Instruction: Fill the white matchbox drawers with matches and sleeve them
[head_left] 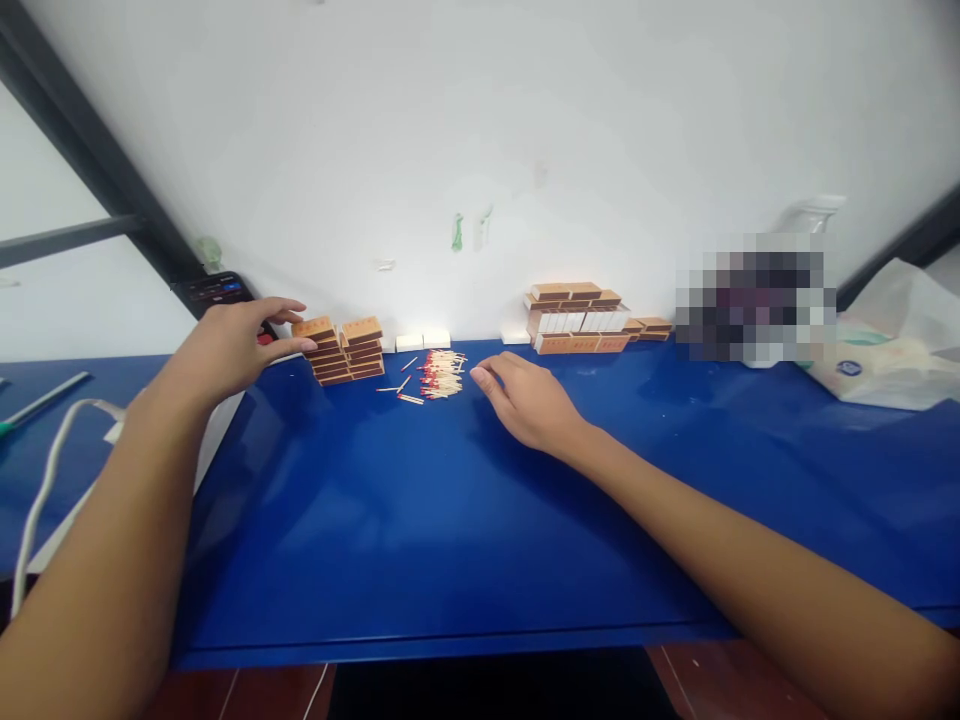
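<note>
My left hand point(236, 340) is at the left stack of matchboxes point(351, 362), its thumb and fingers closed about the end of a top matchbox point(313, 328). The boxes have orange tops and dark brown striking sides. Just right of the loose matches point(444, 374), my right hand point(529, 400) rests low over the table with thumb and fingertips together. Anything between those fingertips is hidden from me. Most matches lie in a heap with red heads to the left, and several lie apart from it.
Along the wall stand white box pieces point(424, 341) and a larger matchbox stack point(577, 320), with a few boxes point(651, 328) beside it. A phone point(221, 290) leans at the left, near a white cable point(52, 460). A tissue pack point(885, 355) lies right on the blue table point(420, 560).
</note>
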